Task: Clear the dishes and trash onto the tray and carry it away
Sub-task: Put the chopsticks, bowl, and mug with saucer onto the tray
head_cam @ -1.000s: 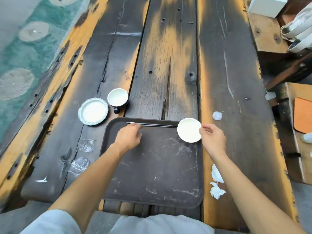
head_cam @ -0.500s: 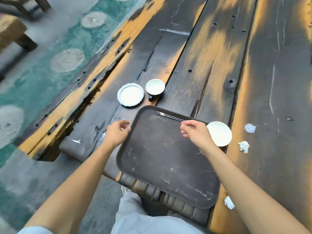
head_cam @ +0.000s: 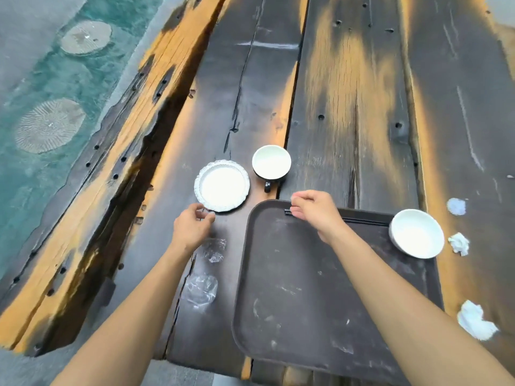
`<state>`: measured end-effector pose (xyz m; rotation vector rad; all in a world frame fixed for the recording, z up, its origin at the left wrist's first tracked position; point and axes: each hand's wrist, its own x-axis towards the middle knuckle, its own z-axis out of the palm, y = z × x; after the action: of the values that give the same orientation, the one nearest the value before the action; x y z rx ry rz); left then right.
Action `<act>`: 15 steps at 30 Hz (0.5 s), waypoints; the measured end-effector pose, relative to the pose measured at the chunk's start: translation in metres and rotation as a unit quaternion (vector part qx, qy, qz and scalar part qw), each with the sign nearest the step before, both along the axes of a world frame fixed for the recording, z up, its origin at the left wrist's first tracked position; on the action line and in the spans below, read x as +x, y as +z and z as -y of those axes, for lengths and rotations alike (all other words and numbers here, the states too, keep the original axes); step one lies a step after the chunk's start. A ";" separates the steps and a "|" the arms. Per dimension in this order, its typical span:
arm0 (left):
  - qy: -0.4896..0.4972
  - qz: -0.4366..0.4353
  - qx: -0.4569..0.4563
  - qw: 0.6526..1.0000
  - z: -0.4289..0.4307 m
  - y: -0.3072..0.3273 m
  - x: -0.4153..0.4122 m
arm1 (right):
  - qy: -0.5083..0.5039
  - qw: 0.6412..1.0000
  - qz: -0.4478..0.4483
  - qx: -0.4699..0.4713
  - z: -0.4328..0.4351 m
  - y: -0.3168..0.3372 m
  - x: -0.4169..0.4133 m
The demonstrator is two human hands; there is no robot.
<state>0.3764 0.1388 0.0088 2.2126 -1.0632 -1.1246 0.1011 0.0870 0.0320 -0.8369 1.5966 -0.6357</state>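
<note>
A dark brown tray (head_cam: pixel 306 296) lies on the wooden table in front of me. Black chopsticks (head_cam: pixel 362 220) lie along its far edge, and a white bowl (head_cam: pixel 416 233) sits at its far right corner. My right hand (head_cam: pixel 315 210) hovers over the chopsticks' left end, fingers curled, holding nothing visible. My left hand (head_cam: pixel 192 227) is at the near rim of a white scalloped plate (head_cam: pixel 222 185), fingertips touching or almost touching it. A black mug with a white inside (head_cam: pixel 271 162) stands right of the plate.
Clear plastic wrappers (head_cam: pixel 214 249) (head_cam: pixel 201 291) lie left of the tray. Crumpled white tissues (head_cam: pixel 458 243) (head_cam: pixel 473 320) (head_cam: pixel 456 206) lie right of it. The table's left edge (head_cam: pixel 117 174) drops to a teal floor.
My left hand moved forward to the scalloped plate's near rim. My right hand slid left along the chopsticks toward the mug. The view shifted so the tray sits more to the right.
</note>
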 end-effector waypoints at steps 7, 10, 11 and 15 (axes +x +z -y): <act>0.080 -0.117 -0.031 0.989 0.049 -0.040 0.031 | -0.101 0.989 0.085 0.060 0.048 -0.031 0.053; 0.142 -0.182 -0.028 0.973 0.058 -0.044 0.035 | -0.098 0.987 0.094 0.081 0.054 -0.041 0.062; 0.159 -0.206 -0.025 0.965 0.061 -0.046 0.036 | -0.096 0.986 0.101 0.087 0.056 -0.042 0.065; 0.174 -0.243 -0.014 0.954 0.064 -0.050 0.038 | -0.106 0.978 0.142 0.109 0.059 -0.040 0.071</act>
<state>0.4148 0.0750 -0.0409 1.8559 -0.4582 -1.3734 0.1725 0.0275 -0.0083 -0.3971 1.4711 -0.6838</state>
